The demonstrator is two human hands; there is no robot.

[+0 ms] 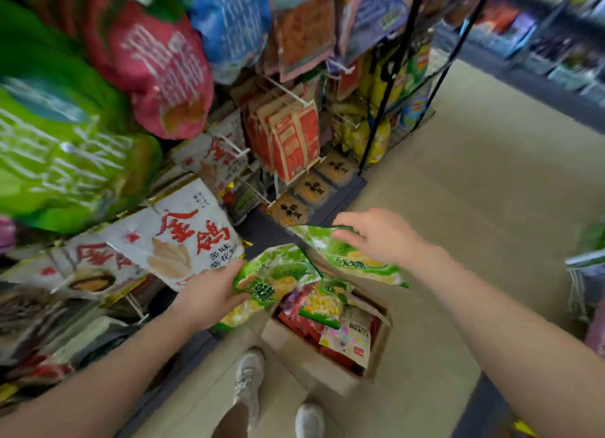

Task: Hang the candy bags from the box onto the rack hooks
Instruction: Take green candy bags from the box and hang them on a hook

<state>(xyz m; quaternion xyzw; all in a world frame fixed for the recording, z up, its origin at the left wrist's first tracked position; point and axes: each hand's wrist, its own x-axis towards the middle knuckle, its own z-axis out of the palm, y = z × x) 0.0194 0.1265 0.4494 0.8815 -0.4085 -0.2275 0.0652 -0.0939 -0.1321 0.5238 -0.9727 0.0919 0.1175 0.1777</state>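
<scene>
Candy bags sit in your open box [294,346] on the floor; your left hand [209,293] grips one green bag [275,277]; your right hand [376,234] pinches another [357,257].

Two white sneakers [249,380] are standing on the beige floor [474,188], and yellow chip bags [376,139] are sitting in a black wire stand [386,90] nearby.

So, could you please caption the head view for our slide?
Each hand, left hand and right hand, holds a green candy bag above the cardboard box.
</scene>
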